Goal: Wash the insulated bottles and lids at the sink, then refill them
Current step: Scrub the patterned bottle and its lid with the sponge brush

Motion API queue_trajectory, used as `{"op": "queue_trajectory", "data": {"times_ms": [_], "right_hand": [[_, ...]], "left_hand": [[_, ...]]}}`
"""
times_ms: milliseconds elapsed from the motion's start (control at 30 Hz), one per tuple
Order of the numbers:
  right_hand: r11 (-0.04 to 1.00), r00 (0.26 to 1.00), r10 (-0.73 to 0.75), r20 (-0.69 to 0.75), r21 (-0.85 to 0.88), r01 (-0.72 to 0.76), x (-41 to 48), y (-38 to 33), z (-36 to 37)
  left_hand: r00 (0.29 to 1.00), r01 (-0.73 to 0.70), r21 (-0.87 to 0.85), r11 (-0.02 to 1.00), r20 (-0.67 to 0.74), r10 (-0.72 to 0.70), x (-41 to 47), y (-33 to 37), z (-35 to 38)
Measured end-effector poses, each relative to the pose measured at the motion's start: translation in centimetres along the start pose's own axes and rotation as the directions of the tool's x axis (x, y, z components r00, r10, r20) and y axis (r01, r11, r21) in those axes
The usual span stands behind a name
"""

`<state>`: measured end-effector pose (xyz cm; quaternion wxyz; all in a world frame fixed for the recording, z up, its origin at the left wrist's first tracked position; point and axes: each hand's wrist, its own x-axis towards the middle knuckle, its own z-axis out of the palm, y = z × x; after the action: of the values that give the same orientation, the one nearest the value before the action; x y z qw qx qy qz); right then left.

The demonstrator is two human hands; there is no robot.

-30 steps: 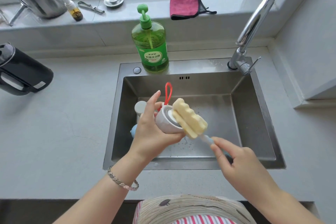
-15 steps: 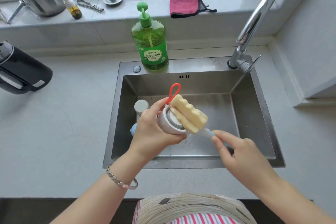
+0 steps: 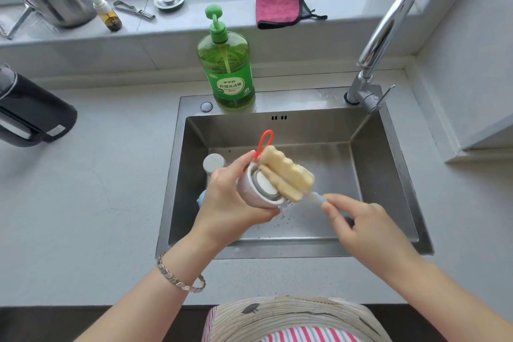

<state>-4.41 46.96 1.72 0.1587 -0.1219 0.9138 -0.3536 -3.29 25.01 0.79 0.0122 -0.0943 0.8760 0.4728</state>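
The lid (image 3: pixel 261 189) is white with a grey inner disc and an orange-red loop (image 3: pixel 265 141). The sponge brush (image 3: pixel 286 172) is pale yellow on a light blue handle (image 3: pixel 319 198). At twelve o'clock of the silver steel sink (image 3: pixel 388 175), the soap bottle (image 3: pixel 226 69) is green. The cloth (image 3: pixel 277 10) at one o'clock is magenta edged in black. The kettle (image 3: pixel 33 111) at nine o'clock is black, the tabletop (image 3: pixel 97 203) pale grey.

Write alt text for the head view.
Over a steel sink, the left hand grips a white lid while the right hand holds a sponge brush against its open face. A green dish soap bottle stands behind.
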Motion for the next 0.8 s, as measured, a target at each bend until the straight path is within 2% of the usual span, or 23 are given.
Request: {"op": "queue_trajectory", "data": {"times_ms": [100, 233, 367, 433, 533, 633, 733, 800], "right_hand": [[0.997, 0.995, -0.073, 0.065, 0.021, 0.072, -0.7, -1.0, 0.6], [1.0, 0.999, -0.004, 0.035, 0.004, 0.004, 0.4, -0.4, -0.2], [0.998, 0.996, -0.058, 0.061, -0.016, 0.059, -0.2, -1.2, 0.3], [0.999, 0.999, -0.017, 0.032, -0.046, 0.019, 0.4, -0.7, 0.0], [0.995, 0.998, 0.038, 0.042, -0.091, -0.034, 0.8, 0.3, -0.5], [0.998, 0.997, -0.012, 0.072, -0.056, 0.016, -0.9, 0.0, 0.1], [0.995, 0.992, -0.094, 0.08, -0.014, 0.095, -2.3, -0.6, 0.2], [0.999, 0.997, -0.042, 0.069, -0.024, 0.044, -1.8, -0.1, 0.0]], "left_hand": [[1.0, 0.021, -0.025, 0.999, -0.018, -0.021, 0.3, -0.1, -0.1], [1.0, 0.001, 0.011, 1.0, -0.015, -0.001, 0.1, -0.3, 0.1], [1.0, -0.002, 0.031, 1.0, -0.025, 0.003, 0.1, -0.3, 0.0], [1.0, -0.012, 0.049, 0.999, -0.026, 0.013, 0.1, -0.5, -0.1], [0.995, 0.038, 0.022, 0.999, -0.096, -0.036, 0.5, -0.8, -0.2], [0.984, 0.08, -0.008, 0.997, -0.158, -0.08, 1.1, -1.0, -0.5], [0.978, 0.124, -0.025, 0.992, -0.169, -0.126, 1.2, -1.1, -0.4], [0.984, 0.105, -0.01, 0.994, -0.146, -0.105, 1.0, -1.0, -0.1]]}}
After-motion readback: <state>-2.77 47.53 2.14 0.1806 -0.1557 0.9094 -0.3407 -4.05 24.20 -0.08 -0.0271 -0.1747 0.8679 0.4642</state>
